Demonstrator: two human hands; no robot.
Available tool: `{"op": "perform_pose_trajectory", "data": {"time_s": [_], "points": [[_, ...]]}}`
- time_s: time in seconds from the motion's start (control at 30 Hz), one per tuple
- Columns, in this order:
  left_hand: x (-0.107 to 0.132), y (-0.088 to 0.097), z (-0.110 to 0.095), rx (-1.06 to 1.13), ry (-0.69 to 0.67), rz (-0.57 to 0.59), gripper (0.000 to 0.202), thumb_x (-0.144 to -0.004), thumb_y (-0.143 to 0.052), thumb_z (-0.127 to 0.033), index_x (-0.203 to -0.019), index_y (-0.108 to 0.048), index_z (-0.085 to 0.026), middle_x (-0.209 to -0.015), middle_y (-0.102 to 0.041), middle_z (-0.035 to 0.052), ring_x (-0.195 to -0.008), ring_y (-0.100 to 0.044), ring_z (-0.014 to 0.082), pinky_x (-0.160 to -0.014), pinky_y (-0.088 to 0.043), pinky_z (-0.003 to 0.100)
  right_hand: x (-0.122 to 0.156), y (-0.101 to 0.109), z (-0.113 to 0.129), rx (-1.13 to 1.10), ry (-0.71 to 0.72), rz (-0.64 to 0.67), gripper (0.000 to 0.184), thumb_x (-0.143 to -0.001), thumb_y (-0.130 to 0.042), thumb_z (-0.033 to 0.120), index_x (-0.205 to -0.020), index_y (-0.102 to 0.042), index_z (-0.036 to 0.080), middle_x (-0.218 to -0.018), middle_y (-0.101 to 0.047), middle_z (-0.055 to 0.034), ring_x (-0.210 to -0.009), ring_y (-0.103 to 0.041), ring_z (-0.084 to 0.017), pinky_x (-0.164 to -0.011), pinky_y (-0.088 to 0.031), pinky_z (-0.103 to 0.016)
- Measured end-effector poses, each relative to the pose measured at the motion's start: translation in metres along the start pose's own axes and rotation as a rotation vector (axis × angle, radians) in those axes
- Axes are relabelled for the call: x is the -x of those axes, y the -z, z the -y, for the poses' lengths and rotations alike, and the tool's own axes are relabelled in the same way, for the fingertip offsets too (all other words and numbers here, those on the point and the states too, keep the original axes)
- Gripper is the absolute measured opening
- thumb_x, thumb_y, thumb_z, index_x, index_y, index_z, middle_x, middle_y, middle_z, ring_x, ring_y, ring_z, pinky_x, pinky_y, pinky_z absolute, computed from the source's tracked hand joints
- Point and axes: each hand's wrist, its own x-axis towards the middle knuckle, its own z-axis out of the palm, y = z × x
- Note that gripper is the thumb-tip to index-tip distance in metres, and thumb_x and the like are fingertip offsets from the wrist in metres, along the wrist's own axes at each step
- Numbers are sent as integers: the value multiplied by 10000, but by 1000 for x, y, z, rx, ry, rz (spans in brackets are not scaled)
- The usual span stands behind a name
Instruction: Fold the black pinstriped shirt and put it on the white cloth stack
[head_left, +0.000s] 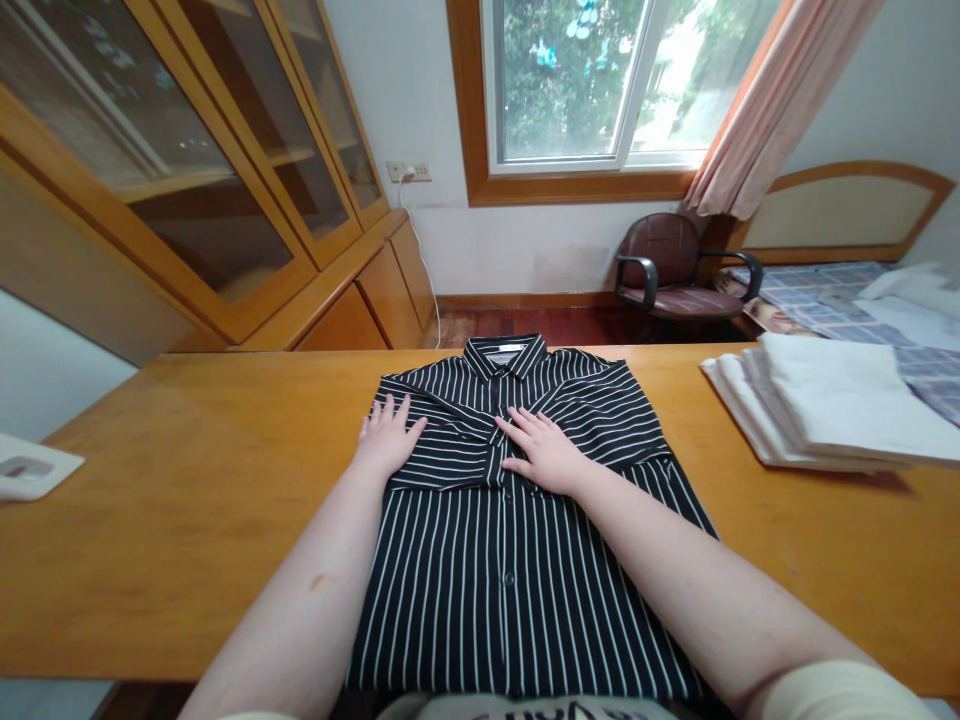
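A black shirt [465,580] with white stripes lies front side up, its collar at the far end and its hem by my body. Both sleeves are folded inward across the chest. My left hand [388,440] rests flat on the folded sleeve at the left, fingers spread. Over the button placket, near the sleeve ends, my right hand [546,450] lies flat with its fingers apart. Neither hand grips the cloth. Part of the right sleeve end is hidden under my right hand.
The shirt lies on a wooden table [225,520]. A stack of folded white cloths [832,400] sits at the right, and a white object [34,467] at the left edge. Beyond are a glass-fronted cabinet [300,240], a brown armchair [667,265] and a bed [847,300].
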Motion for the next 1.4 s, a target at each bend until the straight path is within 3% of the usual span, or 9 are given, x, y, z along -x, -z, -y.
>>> {"op": "perform_pose_trajectory", "data": {"time_s": [0.13, 0.37, 0.67, 0.8, 0.9, 0.97, 1.07, 1.17, 1.4], "points": [[-2, -3, 1, -18, -1, -12, 753, -859, -216, -656, -1474, -212, -220, -1537, -140, 121, -1396, -135, 346, -1100, -190, 519, 0, 0, 1, 23, 4, 6, 665, -875, -336, 637, -1436, -323, 281, -1526, -203, -94, -1399, -170, -267, -1116, -172, -476], [-2, -3, 1, -18, -3, -13, 753, -859, -212, -657, -1476, -206, -223, -1539, -136, 123, -1397, -140, 342, -1103, -175, 522, -3, -6, 0, 32, -24, -14, 793, -871, -325, 643, -1455, -267, 109, -1524, -162, -147, -1408, -126, -253, -1130, -166, -436], [-2, -3, 1, -7, -6, -23, 752, -858, -206, -657, -1472, -223, -222, -1538, -155, 119, -1394, -152, 343, -1103, -183, 519, -1, -4, -1, -37, -24, 7, 737, -890, -302, 621, -1455, -277, 148, -1507, -252, -108, -1403, -165, -232, -1134, -156, -438], [0, -2, -2, 6, -27, -81, 713, -884, -213, -610, -1465, -250, -198, -1531, -173, 135, -1395, -157, 339, -1101, -182, 529, 1, 9, 0, -68, -79, -76, 668, -893, -361, 581, -1425, -350, 176, -1503, -268, -118, -1399, -181, -252, -1118, -188, -469], [2, 1, -7, 5, -101, -86, 678, -900, -224, -571, -1460, -263, -191, -1534, -173, 114, -1407, -119, 315, -1115, -139, 528, 0, 30, -20, -33, -214, -207, 598, -901, -389, 534, -1393, -403, 195, -1487, -314, -107, -1391, -209, -252, -1117, -188, -472], [3, 3, -9, 5, -144, -69, 669, -905, -231, -556, -1461, -260, -185, -1533, -180, 107, -1410, -108, 306, -1120, -114, 528, -3, 43, -47, 1, -381, -230, 614, -908, -383, 512, -1395, -391, 138, -1469, -338, -147, -1371, -263, -253, -1109, -225, -427], [5, 5, -11, 7, -156, -33, 677, -906, -227, -555, -1463, -253, -172, -1526, -204, 111, -1407, -127, 306, -1120, -114, 527, -6, 51, -93, 70, -498, -129, 624, -914, -363, 506, -1407, -364, 123, -1498, -274, -148, -1383, -225, -265, -1099, -235, -423], [6, 5, -11, 1, -143, 4, 681, -900, -237, -565, -1463, -255, -181, -1527, -202, 101, -1404, -146, 304, -1117, -141, 521, -4, 44, -125, 118, -607, -5, 662, -906, -340, 545, -1429, -323, 138, -1513, -243, -136, -1393, -183, -284, -1097, -212, -459], [3, 0, -8, -11, -153, 2, 686, -893, -240, -584, -1467, -240, -207, -1531, -191, 84, -1409, -132, 285, -1117, -150, 512, 5, 29, -133, 156, -718, 7, 714, -897, -239, 602, -1460, -250, 163, -1535, -181, -116, -1395, -162, -290, -1091, -194, -485]]}}
